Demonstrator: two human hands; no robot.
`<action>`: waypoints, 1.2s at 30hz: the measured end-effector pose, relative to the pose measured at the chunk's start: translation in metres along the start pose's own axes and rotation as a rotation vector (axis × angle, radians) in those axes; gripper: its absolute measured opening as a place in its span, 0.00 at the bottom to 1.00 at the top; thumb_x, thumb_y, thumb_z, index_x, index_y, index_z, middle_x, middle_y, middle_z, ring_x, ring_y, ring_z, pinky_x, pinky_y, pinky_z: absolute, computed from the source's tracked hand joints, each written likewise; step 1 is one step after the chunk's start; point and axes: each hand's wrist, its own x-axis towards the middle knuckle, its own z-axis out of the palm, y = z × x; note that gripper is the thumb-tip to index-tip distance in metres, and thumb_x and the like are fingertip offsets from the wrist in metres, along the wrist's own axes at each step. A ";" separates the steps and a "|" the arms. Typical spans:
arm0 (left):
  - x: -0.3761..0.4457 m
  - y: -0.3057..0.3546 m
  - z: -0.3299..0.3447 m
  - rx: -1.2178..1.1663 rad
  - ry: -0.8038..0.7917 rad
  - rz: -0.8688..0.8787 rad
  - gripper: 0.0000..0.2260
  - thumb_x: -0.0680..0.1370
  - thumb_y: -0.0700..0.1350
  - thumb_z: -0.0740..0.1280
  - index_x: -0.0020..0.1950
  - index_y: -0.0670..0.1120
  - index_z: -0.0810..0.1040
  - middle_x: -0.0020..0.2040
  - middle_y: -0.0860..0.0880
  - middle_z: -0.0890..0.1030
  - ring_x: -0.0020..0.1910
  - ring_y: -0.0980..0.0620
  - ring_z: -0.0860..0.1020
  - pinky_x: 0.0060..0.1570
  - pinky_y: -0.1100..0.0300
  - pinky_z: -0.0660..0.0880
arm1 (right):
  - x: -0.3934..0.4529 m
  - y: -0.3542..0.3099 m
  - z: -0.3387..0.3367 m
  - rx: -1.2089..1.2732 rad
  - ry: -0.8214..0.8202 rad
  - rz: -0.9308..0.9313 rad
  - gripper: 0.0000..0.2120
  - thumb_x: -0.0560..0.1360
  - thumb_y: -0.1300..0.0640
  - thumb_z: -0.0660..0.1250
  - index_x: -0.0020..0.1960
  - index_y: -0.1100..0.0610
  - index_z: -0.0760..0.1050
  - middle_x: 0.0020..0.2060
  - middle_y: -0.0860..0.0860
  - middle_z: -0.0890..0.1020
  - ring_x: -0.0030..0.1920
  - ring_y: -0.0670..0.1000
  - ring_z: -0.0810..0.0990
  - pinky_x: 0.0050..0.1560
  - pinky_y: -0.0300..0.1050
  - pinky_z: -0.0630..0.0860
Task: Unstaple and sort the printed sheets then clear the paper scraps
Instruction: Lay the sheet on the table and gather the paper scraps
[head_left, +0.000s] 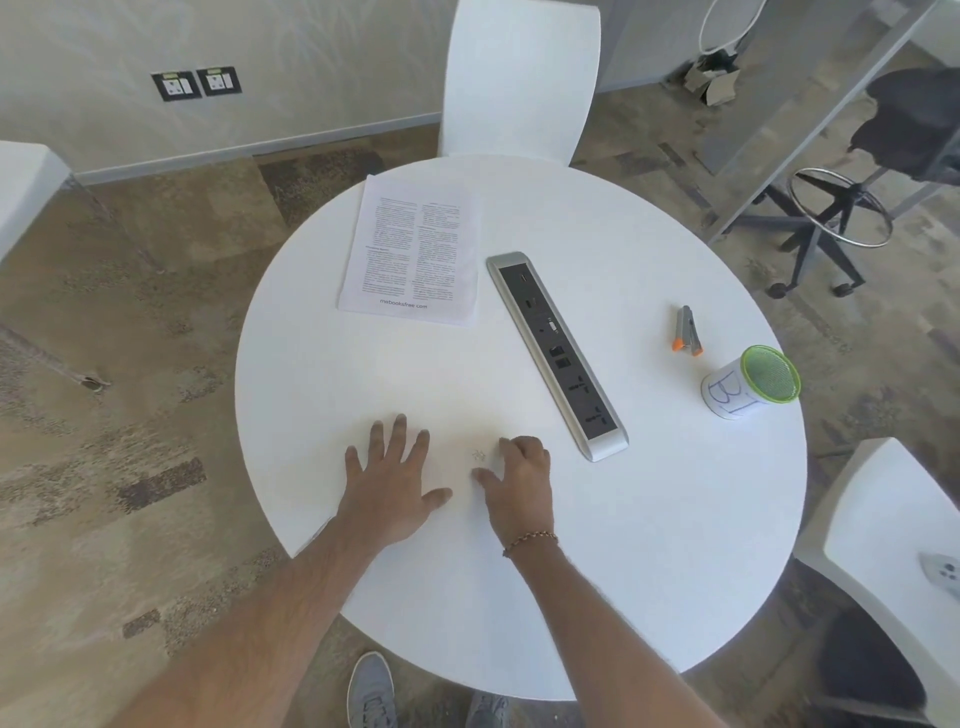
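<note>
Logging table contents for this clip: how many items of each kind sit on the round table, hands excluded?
Printed sheet stack: 1
Staple remover: 1
Green-rimmed cup: 1
Built-in power strip: 1
Small scrap cluster: 1
Total: 5

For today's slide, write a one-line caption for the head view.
Both hands, left hand flat and right hand cupped, gather small scraps on a round table, sheets stacked beyond.
</note>
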 end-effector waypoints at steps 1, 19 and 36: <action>0.000 0.001 0.001 0.009 -0.006 -0.001 0.38 0.79 0.68 0.54 0.81 0.51 0.43 0.82 0.47 0.37 0.80 0.40 0.38 0.76 0.36 0.46 | 0.002 -0.003 0.000 0.034 -0.040 0.044 0.09 0.73 0.60 0.71 0.50 0.63 0.77 0.55 0.51 0.72 0.57 0.53 0.70 0.54 0.41 0.70; 0.002 0.013 -0.010 -0.128 0.371 0.068 0.16 0.78 0.48 0.67 0.64 0.44 0.76 0.72 0.42 0.69 0.67 0.40 0.70 0.61 0.43 0.68 | 0.018 -0.012 0.005 0.215 -0.035 0.116 0.07 0.70 0.67 0.70 0.45 0.58 0.81 0.45 0.53 0.76 0.42 0.53 0.79 0.41 0.39 0.75; -0.006 0.020 -0.005 -0.274 0.438 0.036 0.13 0.79 0.39 0.63 0.62 0.47 0.78 0.72 0.45 0.69 0.68 0.44 0.68 0.61 0.46 0.68 | 0.020 -0.012 0.020 -0.329 0.060 -0.250 0.16 0.52 0.78 0.67 0.34 0.61 0.73 0.30 0.55 0.75 0.32 0.56 0.75 0.24 0.40 0.61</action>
